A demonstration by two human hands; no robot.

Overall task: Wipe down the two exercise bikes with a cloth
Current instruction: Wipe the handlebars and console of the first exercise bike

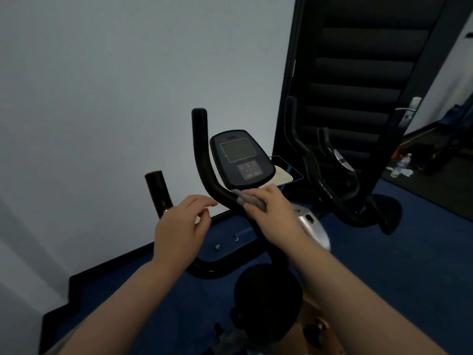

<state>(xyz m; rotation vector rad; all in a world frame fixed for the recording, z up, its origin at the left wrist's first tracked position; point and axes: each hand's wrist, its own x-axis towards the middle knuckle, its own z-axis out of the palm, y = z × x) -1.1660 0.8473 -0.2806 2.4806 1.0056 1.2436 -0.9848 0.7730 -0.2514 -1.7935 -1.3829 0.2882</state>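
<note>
— What do we have in front of us, biggest thing first?

— The pale wall [102,98] fills the left half of our view, and blue carpet [396,265] covers the floor below it. To the right we see a dark door [358,73] with horizontal ribs and a metal lever handle [407,111].

— And the bikes?

— The near exercise bike [256,252] stands right under us: its black saddle [267,293] is at the bottom centre, its console [240,157] with a grey screen faces us, and a silver housing [311,226] shows behind our right wrist. The second exercise bike [340,180] stands to the right of it, by the door, with its own black saddle [386,213].

— Where is the cloth?

— The grey cloth [249,198] is wrapped against the right handlebar [207,160] of the near bike, at the bend just below the console.

— Who holds it?

— Our right hand [271,208] grips it, fingers curled over the cloth and the bar together. Our left hand [181,226] hovers just left of that bar, fingers loosely bent and holding nothing, with the left handlebar [157,193] just beyond it.

— Anything smaller?

— A pale mat [282,175] lies behind the console, and a plastic bottle [404,161] stands on the dark floor far right.
</note>
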